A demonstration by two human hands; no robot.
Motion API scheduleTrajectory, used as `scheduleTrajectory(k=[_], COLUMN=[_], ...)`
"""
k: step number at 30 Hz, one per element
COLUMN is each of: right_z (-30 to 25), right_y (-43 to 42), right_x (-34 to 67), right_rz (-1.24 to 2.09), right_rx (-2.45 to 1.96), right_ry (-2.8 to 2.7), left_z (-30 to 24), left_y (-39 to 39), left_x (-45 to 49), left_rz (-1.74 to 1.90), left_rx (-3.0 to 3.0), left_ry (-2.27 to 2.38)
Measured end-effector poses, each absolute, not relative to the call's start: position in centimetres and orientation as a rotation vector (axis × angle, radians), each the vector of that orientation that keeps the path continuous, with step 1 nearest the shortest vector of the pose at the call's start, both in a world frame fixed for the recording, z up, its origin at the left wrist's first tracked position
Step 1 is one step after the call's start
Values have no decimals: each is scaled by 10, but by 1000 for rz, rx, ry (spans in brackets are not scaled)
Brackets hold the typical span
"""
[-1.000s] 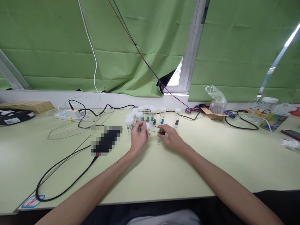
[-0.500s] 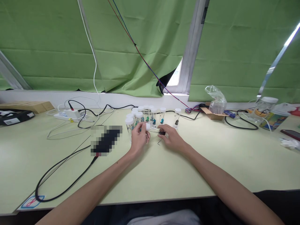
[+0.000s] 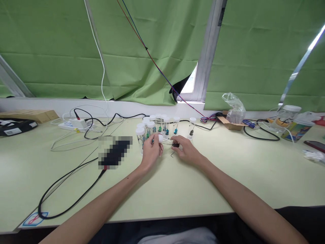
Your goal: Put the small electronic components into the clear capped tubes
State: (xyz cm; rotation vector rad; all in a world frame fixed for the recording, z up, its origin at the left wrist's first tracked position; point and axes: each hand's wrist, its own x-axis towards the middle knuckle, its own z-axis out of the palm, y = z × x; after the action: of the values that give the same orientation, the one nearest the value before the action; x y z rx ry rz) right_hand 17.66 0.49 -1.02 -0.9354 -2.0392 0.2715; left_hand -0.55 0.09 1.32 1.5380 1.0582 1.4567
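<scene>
My left hand (image 3: 150,153) is closed around a small clear vial with a white cap (image 3: 160,138), held just above the pale green table (image 3: 177,183). My right hand (image 3: 186,149) pinches a small dark component (image 3: 175,144) with thin wire leads, right beside the vial. Just behind both hands stands a cluster of several white-capped clear vials (image 3: 158,127) holding small blue, green and dark parts. One vial (image 3: 192,127) stands apart to the right.
A blurred black device (image 3: 115,152) with a black cable (image 3: 63,193) lies left of my hands. A white power strip (image 3: 76,124) and cords sit behind it. A cardboard box with a plastic bag (image 3: 233,115), jars (image 3: 288,118) and a phone (image 3: 315,145) are at the right.
My left hand has shifted the vial slightly, and my right hand with the dark component has edged a little. Otherwise nothing has moved.
</scene>
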Motion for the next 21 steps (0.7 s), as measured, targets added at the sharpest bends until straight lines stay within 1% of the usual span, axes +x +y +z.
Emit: scheduleTrajectory(k=[13, 19, 21], right_z=[-10, -9, -9], right_y=[3, 1, 1], right_x=[174, 173, 172], right_rz=[271, 281, 279], right_rx=[-946, -920, -924], right_ry=[-2087, -2107, -2117], left_z=[14, 13, 13], left_y=[-2, -3, -3], left_x=[-4, -4, -4], left_rz=[1434, 1409, 1453], left_rx=[1524, 1625, 1614], left_ry=[1121, 1161, 1158])
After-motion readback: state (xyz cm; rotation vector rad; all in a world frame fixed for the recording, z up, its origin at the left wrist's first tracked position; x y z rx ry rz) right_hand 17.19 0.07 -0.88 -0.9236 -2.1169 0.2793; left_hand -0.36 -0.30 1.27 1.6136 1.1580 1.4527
